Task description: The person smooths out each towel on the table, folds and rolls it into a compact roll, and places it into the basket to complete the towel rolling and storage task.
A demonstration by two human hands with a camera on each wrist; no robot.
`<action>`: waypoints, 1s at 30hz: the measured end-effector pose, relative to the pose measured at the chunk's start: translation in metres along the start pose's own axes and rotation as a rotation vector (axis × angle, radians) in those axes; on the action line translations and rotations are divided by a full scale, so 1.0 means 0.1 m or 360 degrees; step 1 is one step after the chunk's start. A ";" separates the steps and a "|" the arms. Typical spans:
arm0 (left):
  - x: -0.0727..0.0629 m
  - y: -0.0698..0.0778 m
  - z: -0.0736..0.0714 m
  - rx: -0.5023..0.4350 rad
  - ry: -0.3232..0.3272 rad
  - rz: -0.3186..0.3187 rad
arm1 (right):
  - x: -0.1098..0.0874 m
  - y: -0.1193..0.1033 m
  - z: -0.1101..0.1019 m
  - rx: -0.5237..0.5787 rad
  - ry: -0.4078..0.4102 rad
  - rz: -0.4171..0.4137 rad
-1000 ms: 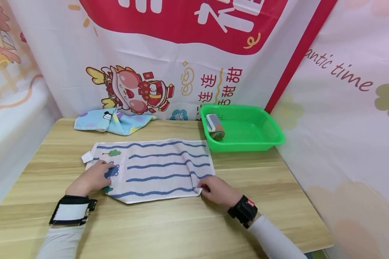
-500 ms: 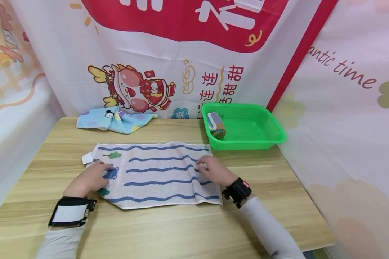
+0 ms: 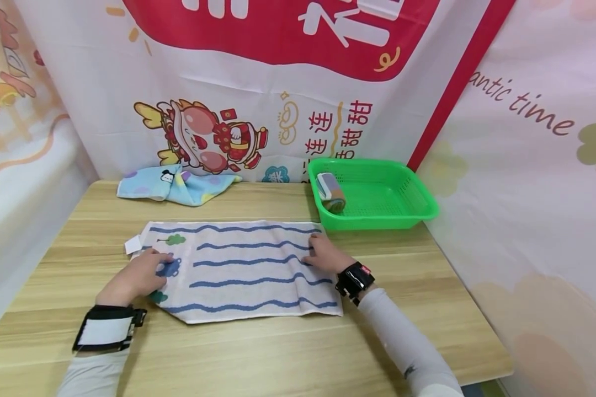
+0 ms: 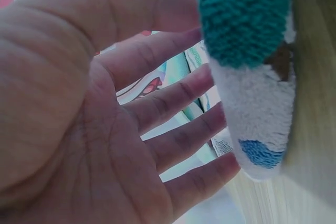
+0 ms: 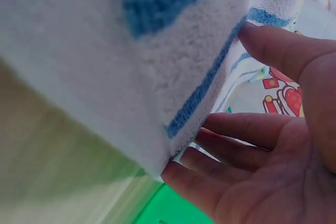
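Note:
A white towel (image 3: 248,273) with wavy blue stripes lies spread on the table, a small tree and a blue figure printed at its left end. My left hand (image 3: 140,274) rests on that end; in the left wrist view its fingers (image 4: 178,98) spread fairly straight, tips touching the cloth. On the right end rests my right hand (image 3: 330,255), near the upper right corner. Seen in the right wrist view, its fingertips and thumb (image 5: 278,51) touch the towel's surface, apart from each other. Low folds run through the cloth beside the right hand.
Behind the towel's right corner stands a green plastic basket (image 3: 377,222) holding a rolled towel (image 3: 331,193). A light blue towel (image 3: 176,186) lies crumpled at the table's back left. Printed cloth hangs behind the wooden table (image 3: 258,358) and at its sides.
My right hand has let go of the lower right corner and moved up the towel's right end. That corner now lies unfolded, stretched farther right. The left hand stays nearly still.

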State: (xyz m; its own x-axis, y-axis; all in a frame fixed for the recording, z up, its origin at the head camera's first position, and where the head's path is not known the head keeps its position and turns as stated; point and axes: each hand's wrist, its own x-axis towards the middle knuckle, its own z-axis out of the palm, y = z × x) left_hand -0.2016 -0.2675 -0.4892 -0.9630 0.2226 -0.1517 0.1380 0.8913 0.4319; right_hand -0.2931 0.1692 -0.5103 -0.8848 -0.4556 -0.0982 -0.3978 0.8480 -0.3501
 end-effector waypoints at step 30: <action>-0.29 -0.14 -0.03 -0.0232 0.0179 -0.0223 | -0.36 0.31 -0.14 0.0052 -0.0050 0.0176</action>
State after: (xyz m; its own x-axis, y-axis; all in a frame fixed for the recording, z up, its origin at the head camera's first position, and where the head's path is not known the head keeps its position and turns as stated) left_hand -0.1764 -0.2873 -0.4883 -0.9913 0.0481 -0.1224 -0.0257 0.8422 0.5385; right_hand -0.2770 0.2153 -0.5043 -0.9145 -0.3685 -0.1670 -0.2898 0.8846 -0.3655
